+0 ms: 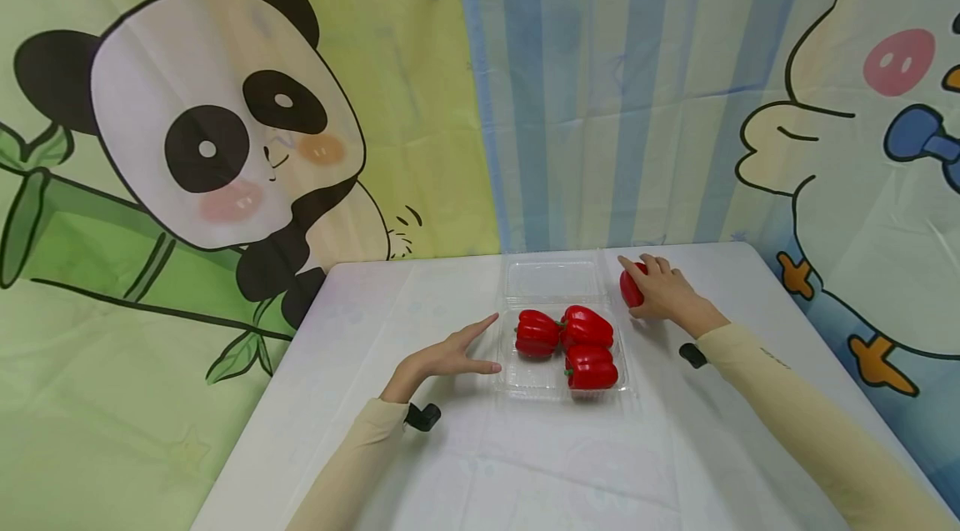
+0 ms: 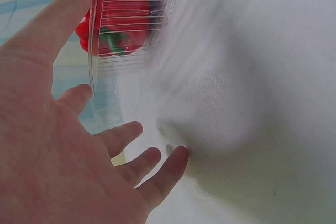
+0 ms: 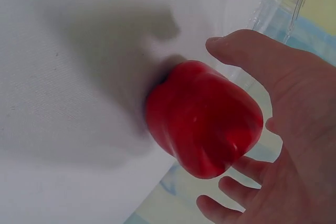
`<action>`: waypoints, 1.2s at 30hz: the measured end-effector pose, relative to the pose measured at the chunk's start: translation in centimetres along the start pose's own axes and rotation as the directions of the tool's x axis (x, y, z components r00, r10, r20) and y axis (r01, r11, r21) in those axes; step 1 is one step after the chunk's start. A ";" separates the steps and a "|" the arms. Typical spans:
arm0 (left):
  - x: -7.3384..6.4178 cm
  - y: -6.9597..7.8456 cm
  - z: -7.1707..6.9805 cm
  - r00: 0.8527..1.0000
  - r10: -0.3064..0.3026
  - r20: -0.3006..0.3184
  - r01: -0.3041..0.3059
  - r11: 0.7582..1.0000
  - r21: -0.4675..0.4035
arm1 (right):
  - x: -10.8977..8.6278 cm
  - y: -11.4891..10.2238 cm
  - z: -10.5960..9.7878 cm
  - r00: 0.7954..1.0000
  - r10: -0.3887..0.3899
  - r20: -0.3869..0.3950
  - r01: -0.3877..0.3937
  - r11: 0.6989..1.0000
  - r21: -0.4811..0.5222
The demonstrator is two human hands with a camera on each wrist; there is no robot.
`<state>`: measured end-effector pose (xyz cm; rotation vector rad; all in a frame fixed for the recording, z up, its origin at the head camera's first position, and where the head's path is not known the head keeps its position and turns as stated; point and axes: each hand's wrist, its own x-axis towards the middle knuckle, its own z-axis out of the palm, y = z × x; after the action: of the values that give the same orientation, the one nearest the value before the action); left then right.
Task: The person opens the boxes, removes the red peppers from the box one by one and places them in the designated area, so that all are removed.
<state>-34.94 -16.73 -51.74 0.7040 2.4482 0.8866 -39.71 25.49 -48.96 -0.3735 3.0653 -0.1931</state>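
While both hands reach over the white cloth-covered table [image 1: 450, 464], clock face: box as centre, twelve toward the backdrop.
Box: one clear plastic hinged container [image 1: 531, 377], flat on the table; its one ribbed clear lid [image 1: 552, 278] lies folded back at twelve.
Red peppers: four, glossy bell-shaped; three in the box, one outside.
Inside the box: one ten o'clock pepper [image 1: 537, 333], one one o'clock pepper [image 1: 587, 326], one four o'clock pepper [image 1: 592, 368]; the last two touch.
Outside the box: one fourth pepper [image 3: 202, 121], on the table at two.
Green stems: three, on the boxed peppers, each toward nine.
Left hand [image 1: 452, 354]: at nine, thumb and forefinger spread wide beside the box wall; contact cannot be told.
Right hand [image 1: 663, 291]: at two, spread wide around the fourth pepper, thumb clear of it in the right wrist view; whether every finger is clear cannot be told.
Sleeves: two, cream fabric [image 1: 787, 406], from seven and four.
Wrist devices: two, small and black [image 1: 423, 417].
Backdrop figures: one black-and-white panda [image 1: 217, 114] at ten, one white bird [image 1: 885, 214] at two.
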 end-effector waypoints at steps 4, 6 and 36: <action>0.0 0.1 0.0 1.000 0.001 -0.001 -0.001 1.000 0.002 | 0.0 -0.1 -0.1 1.000 -0.018 -0.009 0.018 1.000 -0.020; 0.0 0.1 0.0 1.000 0.001 -0.002 -0.001 1.000 0.004 | -0.1 -0.3 -0.2 1.000 -0.025 -0.014 0.025 1.000 -0.018; -0.1 0.3 -0.1 1.000 0.002 0.004 -0.002 1.000 -0.001 | -2.1 -8.3 -3.7 0.892 -0.445 -0.086 0.442 0.896 -0.047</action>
<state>-34.84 -16.60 -51.45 0.7069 2.4436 0.8869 -35.92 18.47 -44.18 -1.0975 3.0218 -0.1902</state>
